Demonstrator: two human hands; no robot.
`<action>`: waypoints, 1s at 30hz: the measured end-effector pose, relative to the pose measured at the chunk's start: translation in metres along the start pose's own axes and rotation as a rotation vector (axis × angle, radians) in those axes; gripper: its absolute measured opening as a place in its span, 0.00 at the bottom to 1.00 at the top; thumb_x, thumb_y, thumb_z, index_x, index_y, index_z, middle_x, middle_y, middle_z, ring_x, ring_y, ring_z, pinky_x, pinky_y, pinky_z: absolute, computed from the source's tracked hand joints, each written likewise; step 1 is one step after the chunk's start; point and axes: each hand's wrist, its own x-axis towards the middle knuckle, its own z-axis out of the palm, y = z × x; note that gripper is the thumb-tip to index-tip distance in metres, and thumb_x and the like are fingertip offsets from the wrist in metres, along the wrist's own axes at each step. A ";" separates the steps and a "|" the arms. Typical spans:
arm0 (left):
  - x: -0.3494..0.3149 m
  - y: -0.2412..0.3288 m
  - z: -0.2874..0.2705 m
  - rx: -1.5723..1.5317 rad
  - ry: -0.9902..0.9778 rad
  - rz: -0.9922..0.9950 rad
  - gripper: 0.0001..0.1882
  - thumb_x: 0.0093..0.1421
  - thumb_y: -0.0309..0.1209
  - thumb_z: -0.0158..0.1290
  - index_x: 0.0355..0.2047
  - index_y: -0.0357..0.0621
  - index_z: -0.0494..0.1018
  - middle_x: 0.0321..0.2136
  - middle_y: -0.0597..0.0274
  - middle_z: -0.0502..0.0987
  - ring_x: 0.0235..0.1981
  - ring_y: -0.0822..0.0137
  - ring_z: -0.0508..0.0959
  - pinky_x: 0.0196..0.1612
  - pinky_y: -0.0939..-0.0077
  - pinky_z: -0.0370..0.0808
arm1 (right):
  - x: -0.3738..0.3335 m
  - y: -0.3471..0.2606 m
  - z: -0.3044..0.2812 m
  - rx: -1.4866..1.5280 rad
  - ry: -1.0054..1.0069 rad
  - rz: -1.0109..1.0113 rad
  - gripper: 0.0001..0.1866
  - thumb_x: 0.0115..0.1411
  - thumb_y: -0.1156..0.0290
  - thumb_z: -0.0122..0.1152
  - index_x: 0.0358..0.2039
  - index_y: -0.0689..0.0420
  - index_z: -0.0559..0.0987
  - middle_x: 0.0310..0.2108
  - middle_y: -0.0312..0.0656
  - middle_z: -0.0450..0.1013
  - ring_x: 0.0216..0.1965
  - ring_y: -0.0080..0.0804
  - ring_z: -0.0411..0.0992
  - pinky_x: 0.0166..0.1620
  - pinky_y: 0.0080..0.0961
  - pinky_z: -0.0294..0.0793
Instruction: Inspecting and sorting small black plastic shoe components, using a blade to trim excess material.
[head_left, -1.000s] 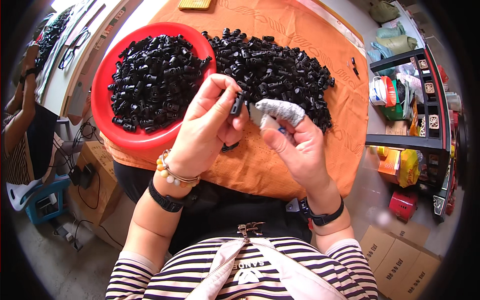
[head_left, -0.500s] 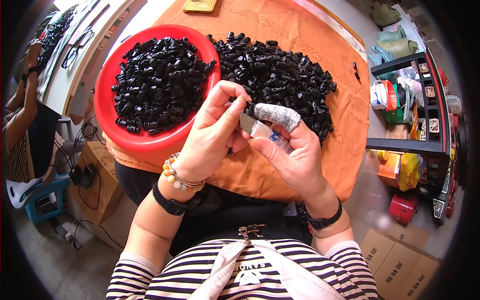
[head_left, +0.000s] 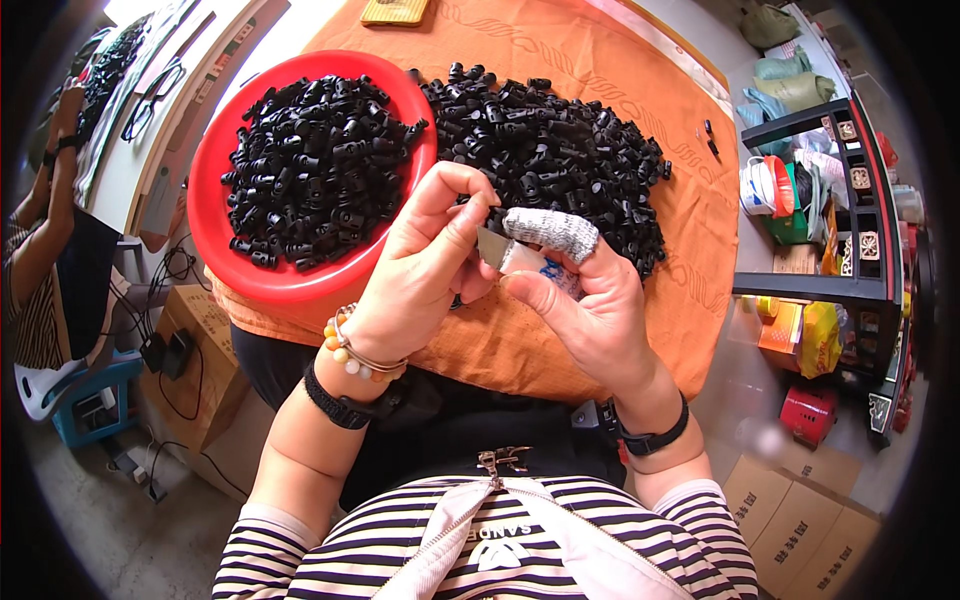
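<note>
My left hand (head_left: 428, 258) pinches a small black plastic part (head_left: 496, 214) between thumb and forefinger, mostly hidden by the fingers. Closed around a flat metal blade (head_left: 491, 249) with a whitish wrapped grip, my right hand (head_left: 592, 318) holds it against or very near that part; the exact contact is hidden. A grey knitted finger sleeve (head_left: 555, 230) covers the right forefinger. Behind the hands lies a loose heap of black plastic parts (head_left: 560, 140) on an orange cloth (head_left: 690, 320). To the left, a red basin (head_left: 208, 215) holds many similar parts.
Two small black pieces (head_left: 711, 138) lie apart on the cloth's right side. A yellow rectangular item (head_left: 396, 10) rests at the far edge. Shelving (head_left: 815, 287) and cardboard boxes (head_left: 800, 525) stand right. Another person's arm (head_left: 62, 185) shows at far left, above a blue stool (head_left: 95, 400).
Both hands keep the same grip and have hardly moved. The whole view has shifted very slightly.
</note>
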 end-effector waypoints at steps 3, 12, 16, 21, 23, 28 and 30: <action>0.000 0.001 0.002 -0.028 0.011 -0.010 0.04 0.65 0.32 0.41 0.36 0.48 0.63 0.20 0.72 0.68 0.16 0.87 0.63 0.17 0.93 0.55 | 0.001 -0.002 -0.004 -0.031 -0.047 -0.016 0.16 0.56 0.78 0.57 0.46 0.63 0.71 0.36 0.37 0.74 0.37 0.18 0.71 0.40 0.15 0.71; 0.002 -0.002 -0.005 -0.163 -0.130 -0.062 0.03 0.65 0.31 0.39 0.38 0.50 0.60 0.24 0.73 0.64 0.20 0.85 0.63 0.18 0.92 0.54 | 0.005 -0.002 -0.007 0.165 -0.006 0.047 0.20 0.58 0.75 0.55 0.50 0.66 0.66 0.37 0.37 0.72 0.40 0.19 0.68 0.48 0.17 0.66; 0.002 -0.004 0.000 -0.125 -0.053 -0.079 0.04 0.65 0.33 0.40 0.38 0.50 0.61 0.19 0.69 0.66 0.14 0.84 0.58 0.15 0.90 0.51 | 0.013 0.006 0.005 0.207 0.124 -0.008 0.24 0.57 0.73 0.57 0.52 0.67 0.62 0.41 0.40 0.69 0.40 0.20 0.67 0.46 0.16 0.66; -0.002 -0.002 0.000 -0.023 -0.015 -0.117 0.05 0.65 0.35 0.40 0.37 0.50 0.61 0.17 0.70 0.66 0.12 0.83 0.58 0.14 0.90 0.51 | 0.019 0.007 0.007 0.249 0.065 0.099 0.25 0.57 0.74 0.58 0.53 0.66 0.61 0.45 0.43 0.66 0.43 0.21 0.66 0.47 0.16 0.65; -0.001 0.003 -0.001 -0.090 -0.109 -0.107 0.04 0.66 0.32 0.38 0.38 0.49 0.61 0.18 0.69 0.64 0.15 0.81 0.61 0.16 0.90 0.54 | 0.018 0.013 -0.001 0.191 0.170 0.045 0.25 0.57 0.75 0.57 0.53 0.66 0.61 0.45 0.42 0.67 0.43 0.20 0.66 0.48 0.15 0.64; 0.008 0.019 -0.020 -0.159 0.101 0.174 0.06 0.65 0.32 0.39 0.39 0.45 0.62 0.26 0.54 0.73 0.18 0.72 0.72 0.20 0.83 0.70 | 0.007 0.020 -0.022 0.173 0.189 0.048 0.24 0.54 0.83 0.56 0.52 0.65 0.63 0.49 0.42 0.66 0.48 0.21 0.65 0.51 0.18 0.64; 0.009 0.031 -0.031 -0.169 0.173 0.300 0.08 0.64 0.31 0.40 0.42 0.44 0.61 0.34 0.48 0.75 0.25 0.67 0.77 0.26 0.80 0.75 | 0.005 0.019 -0.027 0.146 0.197 0.053 0.24 0.54 0.84 0.56 0.52 0.65 0.63 0.48 0.42 0.67 0.48 0.21 0.65 0.51 0.18 0.65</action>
